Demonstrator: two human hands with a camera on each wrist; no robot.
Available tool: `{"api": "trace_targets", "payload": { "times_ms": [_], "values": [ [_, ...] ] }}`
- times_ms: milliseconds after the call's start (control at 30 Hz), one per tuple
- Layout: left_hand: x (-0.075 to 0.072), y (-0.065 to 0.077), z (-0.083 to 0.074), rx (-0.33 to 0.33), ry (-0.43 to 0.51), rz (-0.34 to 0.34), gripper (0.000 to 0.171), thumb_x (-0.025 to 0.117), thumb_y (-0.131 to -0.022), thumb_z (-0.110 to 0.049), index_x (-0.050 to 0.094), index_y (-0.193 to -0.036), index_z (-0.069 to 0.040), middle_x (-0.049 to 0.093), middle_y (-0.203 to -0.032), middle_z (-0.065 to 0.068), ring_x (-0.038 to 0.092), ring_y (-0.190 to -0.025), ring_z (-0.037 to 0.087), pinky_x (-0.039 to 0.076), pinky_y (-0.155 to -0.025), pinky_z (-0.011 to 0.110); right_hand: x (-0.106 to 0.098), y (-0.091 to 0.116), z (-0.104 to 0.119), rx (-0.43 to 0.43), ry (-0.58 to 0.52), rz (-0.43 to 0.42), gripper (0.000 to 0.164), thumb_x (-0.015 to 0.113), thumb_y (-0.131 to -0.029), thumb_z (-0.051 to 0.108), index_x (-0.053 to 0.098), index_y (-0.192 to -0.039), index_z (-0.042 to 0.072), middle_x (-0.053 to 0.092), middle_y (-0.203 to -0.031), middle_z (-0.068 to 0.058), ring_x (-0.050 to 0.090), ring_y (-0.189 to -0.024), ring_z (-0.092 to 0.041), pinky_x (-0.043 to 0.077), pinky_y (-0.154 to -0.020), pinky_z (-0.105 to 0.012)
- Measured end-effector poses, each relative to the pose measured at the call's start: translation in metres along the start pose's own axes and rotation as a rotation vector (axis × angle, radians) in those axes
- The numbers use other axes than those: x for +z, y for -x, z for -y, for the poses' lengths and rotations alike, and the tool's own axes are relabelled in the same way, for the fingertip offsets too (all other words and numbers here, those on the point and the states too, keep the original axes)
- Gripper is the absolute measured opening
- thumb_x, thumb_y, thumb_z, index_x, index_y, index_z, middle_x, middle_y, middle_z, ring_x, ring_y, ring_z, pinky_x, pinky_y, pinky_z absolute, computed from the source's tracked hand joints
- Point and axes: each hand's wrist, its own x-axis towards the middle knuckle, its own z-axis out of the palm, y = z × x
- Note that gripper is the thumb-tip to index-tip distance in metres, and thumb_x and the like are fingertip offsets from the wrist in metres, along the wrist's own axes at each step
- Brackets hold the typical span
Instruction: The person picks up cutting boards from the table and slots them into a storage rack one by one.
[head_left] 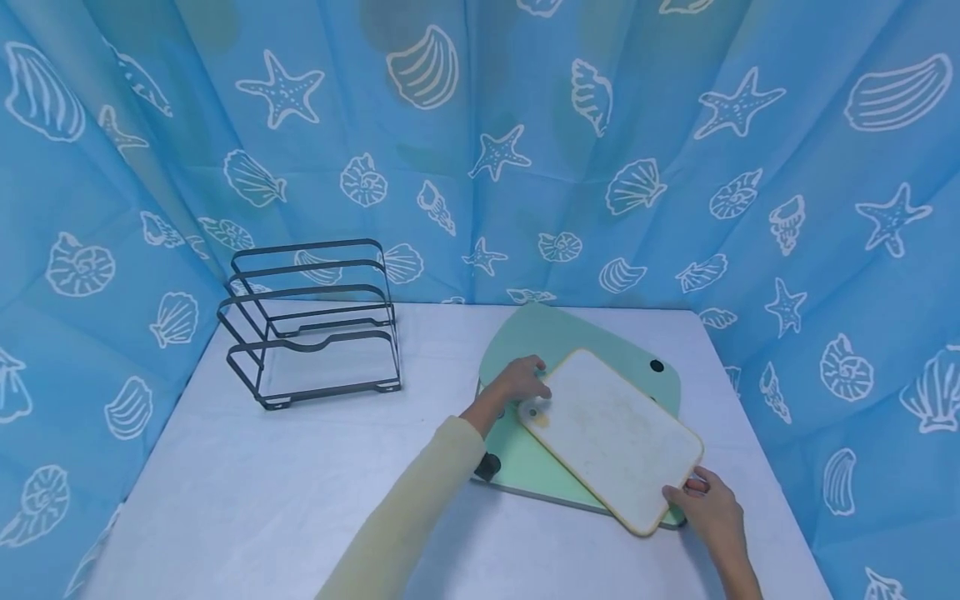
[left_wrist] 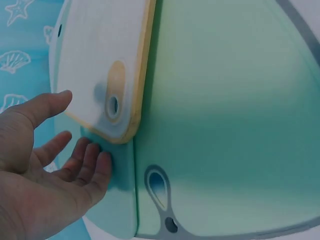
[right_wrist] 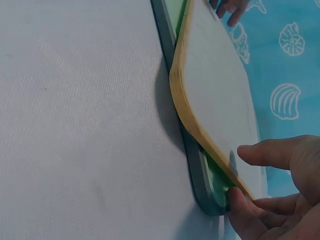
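Note:
A white cutting board [head_left: 622, 433] with a yellow edge lies slanted across two green cutting boards. The lower green board [head_left: 525, 458] has a grey rim; the other green board [head_left: 532, 337] shows behind it. My left hand [head_left: 521, 379] is beside the white board's holed end; in the left wrist view its fingers are loosely bent with a gap to the board. At the opposite end is my right hand [head_left: 708, 508]. In the right wrist view its thumb hovers over the white face, and its fingers are at the edge and the green board's corner.
A black wire rack [head_left: 315, 337] with several upright frames stands on the left of the white table [head_left: 300, 475]. Behind and on both sides hangs a blue curtain [head_left: 480, 200] with white shell and starfish prints.

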Motion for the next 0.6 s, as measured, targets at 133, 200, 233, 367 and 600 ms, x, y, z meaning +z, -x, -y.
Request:
{"api": "trace_targets", "payload": {
  "times_ms": [133, 200, 233, 367, 600],
  "values": [
    [0.006, -0.004, -0.004, 0.008, -0.041, 0.005, 0.058, 0.073, -0.086, -0.017, 0.054, -0.139, -0.002, 0.055, -0.139, 0.014, 0.051, -0.127, 0.030, 0.045, -0.101, 0.037, 0.003, -0.001, 0.000, -0.002, -0.002, -0.019, 0.086, 0.070, -0.090, 0.035, 0.031, -0.143, -0.020, 0.055, -0.126, -0.035, 0.055, -0.115, -0.049, 0.045, -0.094, -0.057],
    [0.009, -0.006, -0.007, -0.008, -0.080, 0.001, 0.061, 0.074, -0.085, -0.019, 0.053, -0.140, -0.003, 0.055, -0.138, 0.015, 0.050, -0.126, 0.032, 0.045, -0.101, 0.039, 0.003, -0.002, 0.000, -0.003, -0.010, -0.021, 0.084, 0.070, -0.090, 0.034, 0.032, -0.143, -0.020, 0.055, -0.126, -0.035, 0.055, -0.115, -0.049, 0.046, -0.093, -0.056],
    [0.011, -0.007, -0.008, -0.020, -0.100, -0.004, 0.062, 0.074, -0.085, -0.020, 0.053, -0.141, -0.004, 0.054, -0.137, 0.015, 0.050, -0.124, 0.032, 0.045, -0.100, 0.040, 0.003, -0.002, 0.000, -0.003, -0.014, -0.017, 0.084, 0.071, -0.090, 0.034, 0.033, -0.142, -0.020, 0.055, -0.125, -0.034, 0.055, -0.114, -0.049, 0.047, -0.092, -0.055],
    [0.017, -0.006, -0.016, -0.100, -0.177, -0.022, 0.063, 0.075, -0.084, -0.024, 0.053, -0.140, -0.008, 0.050, -0.132, 0.017, 0.048, -0.117, 0.033, 0.046, -0.095, 0.044, 0.002, -0.004, 0.001, -0.011, -0.005, 0.008, 0.085, 0.072, -0.088, 0.036, 0.035, -0.142, -0.018, 0.056, -0.122, -0.034, 0.054, -0.113, -0.050, 0.047, -0.089, -0.055],
    [0.031, -0.001, -0.026, -0.209, -0.175, -0.050, 0.045, 0.074, -0.085, -0.031, 0.059, -0.122, -0.010, 0.045, -0.126, 0.016, 0.043, -0.113, 0.033, 0.045, -0.092, 0.050, -0.001, -0.005, 0.002, -0.005, 0.031, 0.021, 0.080, 0.069, -0.090, 0.029, 0.032, -0.142, -0.019, 0.054, -0.120, -0.036, 0.053, -0.109, -0.050, 0.046, -0.088, -0.056]
  ]
}}
